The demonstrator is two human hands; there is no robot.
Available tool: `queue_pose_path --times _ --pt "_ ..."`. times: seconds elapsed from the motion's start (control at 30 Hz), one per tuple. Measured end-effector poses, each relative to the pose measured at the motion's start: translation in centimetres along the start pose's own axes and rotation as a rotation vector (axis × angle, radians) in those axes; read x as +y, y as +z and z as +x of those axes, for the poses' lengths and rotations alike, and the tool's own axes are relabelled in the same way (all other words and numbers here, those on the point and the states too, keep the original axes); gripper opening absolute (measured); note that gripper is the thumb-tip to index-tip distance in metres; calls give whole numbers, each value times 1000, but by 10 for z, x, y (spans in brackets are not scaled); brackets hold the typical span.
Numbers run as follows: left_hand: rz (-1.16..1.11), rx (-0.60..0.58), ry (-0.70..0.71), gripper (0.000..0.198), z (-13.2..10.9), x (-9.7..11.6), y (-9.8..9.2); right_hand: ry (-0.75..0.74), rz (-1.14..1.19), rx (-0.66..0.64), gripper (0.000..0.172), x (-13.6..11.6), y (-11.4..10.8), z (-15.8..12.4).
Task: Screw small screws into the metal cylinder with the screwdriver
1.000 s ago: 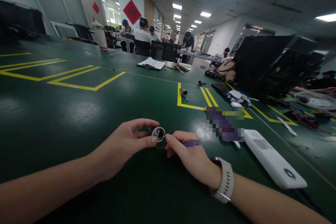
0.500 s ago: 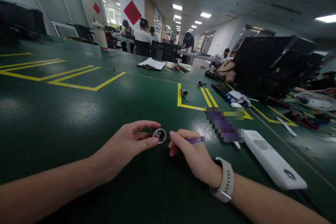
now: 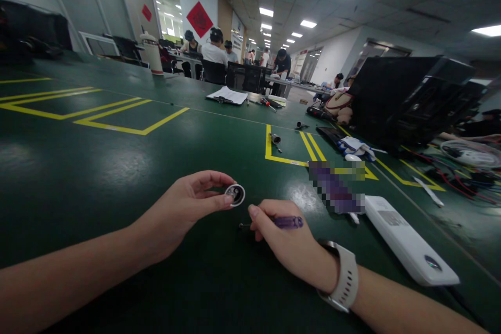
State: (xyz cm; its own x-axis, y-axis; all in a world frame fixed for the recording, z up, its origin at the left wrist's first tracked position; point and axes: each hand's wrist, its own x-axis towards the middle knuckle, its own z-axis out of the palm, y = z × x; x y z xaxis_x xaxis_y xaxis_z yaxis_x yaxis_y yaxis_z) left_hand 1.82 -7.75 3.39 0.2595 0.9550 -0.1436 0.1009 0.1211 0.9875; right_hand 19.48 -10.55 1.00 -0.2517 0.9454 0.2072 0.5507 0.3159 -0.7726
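Note:
Between the thumb and fingers of my left hand [image 3: 191, 201] is a small round metal part [image 3: 236, 195], its hollow end facing me and some detail inside it. My right hand [image 3: 277, 229] is closed around a screwdriver with a translucent purple handle [image 3: 288, 222]. The thin shaft points left, and a small dark piece, perhaps a screw, shows at its tip [image 3: 241, 226]. That tip is apart from the metal part, a little below it. Both hands are above the green table [image 3: 129, 198].
A similar metal part [image 3: 275, 139] lies inside yellow tape lines, another dark one [image 3: 300, 125] behind it. On the right are a white power bank-like device [image 3: 409, 240], a blurred-out purple patch and a black case [image 3: 410, 94]. A clipboard with paper [image 3: 227, 95] lies farther back.
My right hand has moved slightly down and turned, so the screwdriver's shaft and tip now show left of my fingers. The metal part in my left hand has shifted slightly up and left.

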Motion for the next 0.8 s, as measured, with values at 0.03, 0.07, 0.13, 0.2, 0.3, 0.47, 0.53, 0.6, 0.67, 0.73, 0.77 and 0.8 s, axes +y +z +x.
queue_pose_path --times 0.03,0.07,0.13,0.2,0.3,0.47,0.53,0.6,0.67,0.73,0.77,0.8 --pt "-5 4 -1 25 0 0 0 -41 -30 18 37 0 1 -1" --pt "-11 7 -2 25 1 0 -1 -82 -50 37 37 0 2 -2" --pt "-20 13 1 25 2 -1 -1 -146 -55 76 37 1 4 -3" --pt "-20 15 3 26 4 -2 -1 -203 -27 127 37 1 4 -5" --pt "-20 11 2 26 5 -3 -2 -325 19 230 34 -1 0 -8" --pt "-48 0 -11 26 4 -5 1 -574 -19 246 21 -5 -6 -14" --pt "-62 -6 -7 27 3 -5 3 -640 -82 221 17 -5 -5 -14" --pt "-75 -7 3 28 2 -5 4 -674 -158 204 16 -5 -3 -13" --pt "-75 -7 11 29 0 -5 5 -696 -223 197 15 -4 -1 -12" --pt "-70 -3 22 30 -1 -5 6 -716 -272 205 16 -3 0 -11" --pt "-66 -3 28 30 -1 -5 6 -723 -292 208 17 -3 1 -11" --pt "-62 -2 34 30 -1 -6 6 -728 -311 207 17 -3 1 -11"
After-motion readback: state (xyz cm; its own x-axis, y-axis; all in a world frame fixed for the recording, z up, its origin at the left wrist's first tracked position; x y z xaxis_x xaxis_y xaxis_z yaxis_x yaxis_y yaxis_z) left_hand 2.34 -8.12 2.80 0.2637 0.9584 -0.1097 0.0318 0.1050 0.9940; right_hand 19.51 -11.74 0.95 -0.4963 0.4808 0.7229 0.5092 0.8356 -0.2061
